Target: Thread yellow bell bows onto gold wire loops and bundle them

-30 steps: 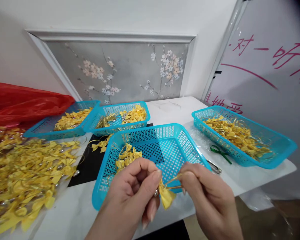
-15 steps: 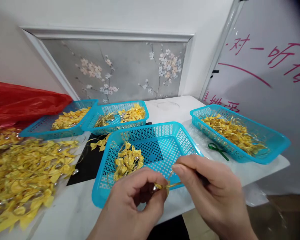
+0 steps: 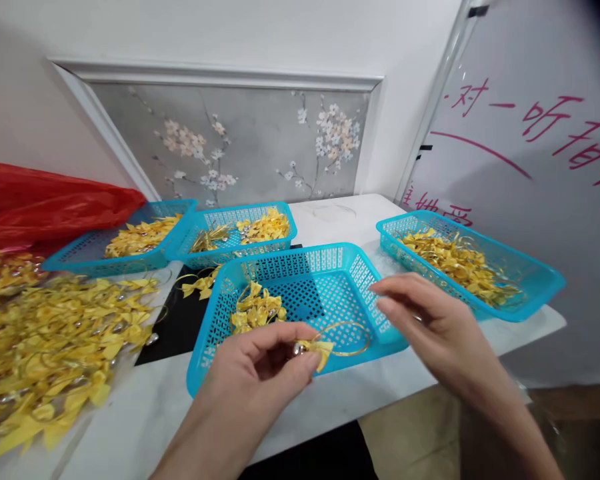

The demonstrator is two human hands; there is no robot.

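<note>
Near the worktop's (image 3: 145, 413) front edge, the left hand's (image 3: 260, 373) grip is clamped on a yellow bow (image 3: 323, 348), whose gold loop (image 3: 369, 339) overhangs the front blue basket (image 3: 300, 256). The right hand (image 3: 435, 327), grip slightly apart, hovers at that basket's right front corner. Bows heap (image 3: 55, 347) along the worktop's left edge.

Counting four blue baskets (image 3: 275, 267), one left hand (image 3: 260, 380), one right hand (image 3: 433, 327), one held bow (image 3: 323, 351), one red sheet (image 3: 55, 203), one framed panel (image 3: 260, 140), one whiteboard (image 3: 535, 260). Impossible to count the piled bows (image 3: 65, 347).
</note>
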